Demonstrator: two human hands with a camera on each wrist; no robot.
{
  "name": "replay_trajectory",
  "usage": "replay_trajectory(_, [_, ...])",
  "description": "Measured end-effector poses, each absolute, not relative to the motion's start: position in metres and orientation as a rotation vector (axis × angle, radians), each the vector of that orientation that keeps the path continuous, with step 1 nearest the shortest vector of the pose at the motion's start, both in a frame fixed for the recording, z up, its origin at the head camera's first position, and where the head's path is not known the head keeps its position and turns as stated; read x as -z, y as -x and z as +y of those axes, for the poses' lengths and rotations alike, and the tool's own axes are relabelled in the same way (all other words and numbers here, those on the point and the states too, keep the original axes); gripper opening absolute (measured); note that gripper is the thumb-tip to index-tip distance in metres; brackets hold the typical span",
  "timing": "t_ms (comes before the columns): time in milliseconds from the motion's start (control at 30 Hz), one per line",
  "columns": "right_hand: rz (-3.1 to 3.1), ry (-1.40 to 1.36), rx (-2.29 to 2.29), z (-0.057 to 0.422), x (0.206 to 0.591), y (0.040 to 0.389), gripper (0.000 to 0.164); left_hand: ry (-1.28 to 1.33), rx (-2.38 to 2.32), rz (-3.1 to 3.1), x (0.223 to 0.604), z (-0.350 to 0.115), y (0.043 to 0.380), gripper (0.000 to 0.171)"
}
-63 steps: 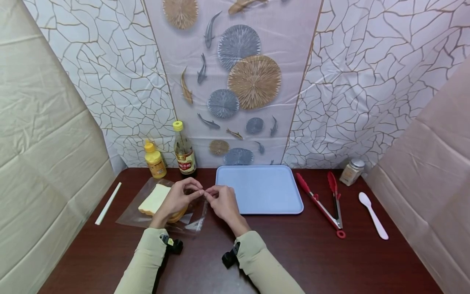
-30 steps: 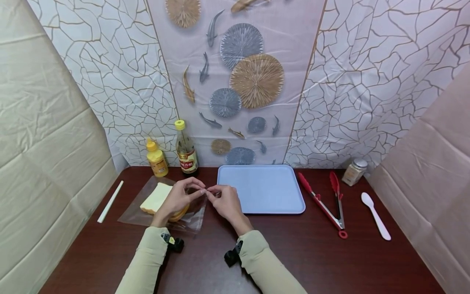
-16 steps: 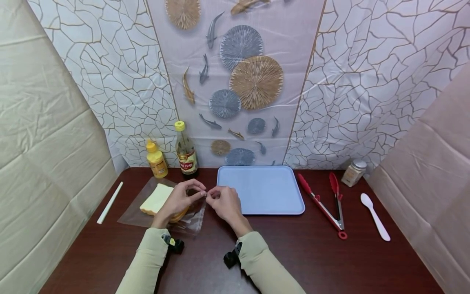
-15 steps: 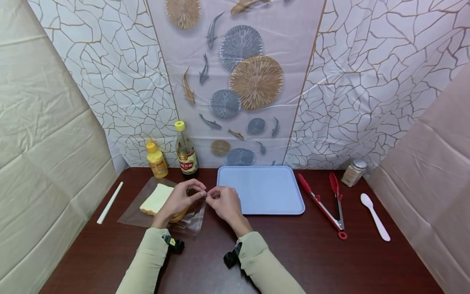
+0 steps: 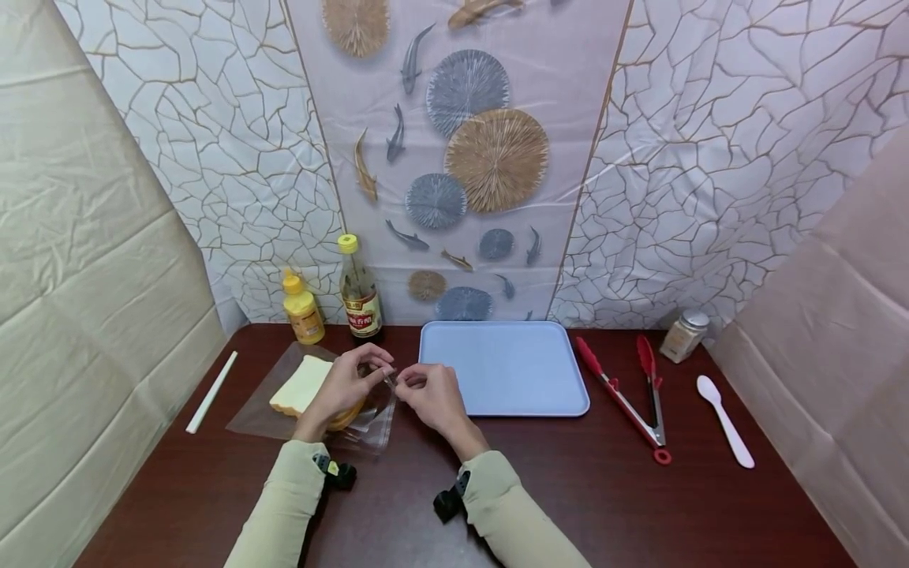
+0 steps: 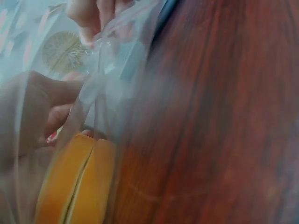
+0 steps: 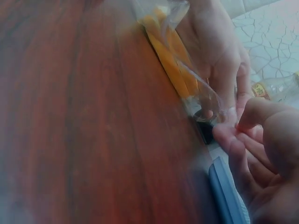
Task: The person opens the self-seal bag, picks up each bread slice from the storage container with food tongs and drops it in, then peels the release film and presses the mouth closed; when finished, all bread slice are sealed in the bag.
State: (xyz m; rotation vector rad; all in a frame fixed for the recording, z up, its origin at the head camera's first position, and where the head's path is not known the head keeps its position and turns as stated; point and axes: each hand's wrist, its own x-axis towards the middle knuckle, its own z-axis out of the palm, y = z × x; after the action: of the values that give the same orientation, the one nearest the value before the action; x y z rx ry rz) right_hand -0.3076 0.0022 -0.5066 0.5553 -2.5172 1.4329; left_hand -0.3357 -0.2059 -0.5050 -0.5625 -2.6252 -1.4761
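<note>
A clear plastic bag (image 5: 250,418) lies on the left of the table with slices of bread (image 5: 301,383) inside. Brown crust edges (image 6: 77,182) show through the film in the left wrist view. My left hand (image 5: 342,388) reaches across the bread and pinches the bag's right edge between thumb and fingers. Just beside it, my right hand (image 5: 435,398) pinches the same edge, its fingertips a small gap from the left ones. In the right wrist view the film (image 7: 201,79) runs up to the fingertips of both hands. Part of the bread is hidden behind my left hand.
A blue tray (image 5: 507,371) sits right of the hands. Behind the bag stand a yellow squeeze bottle (image 5: 304,315) and a dark sauce bottle (image 5: 360,304). A white stick (image 5: 211,393) lies left; red tongs (image 5: 632,410), a shaker jar (image 5: 684,335) and a white spoon (image 5: 724,422) lie right.
The fingertips of my two hands, earlier close together, have drawn slightly apart, the left moving a little left and down. A bit of film now shows between them. Other objects stay put.
</note>
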Motion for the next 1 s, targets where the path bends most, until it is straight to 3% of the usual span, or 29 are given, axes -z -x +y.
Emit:
replay_trajectory(333, [-2.424,-0.563,-1.828,0.017,0.504,0.301,0.01,0.532,1.468,-2.572,0.508,-0.209,0.337,0.012])
replay_trajectory(1000, [-2.565,-0.608,-1.745,0.099,0.492,0.292,0.006,0.535,1.477,-2.562,0.506,-0.21,0.338,0.009])
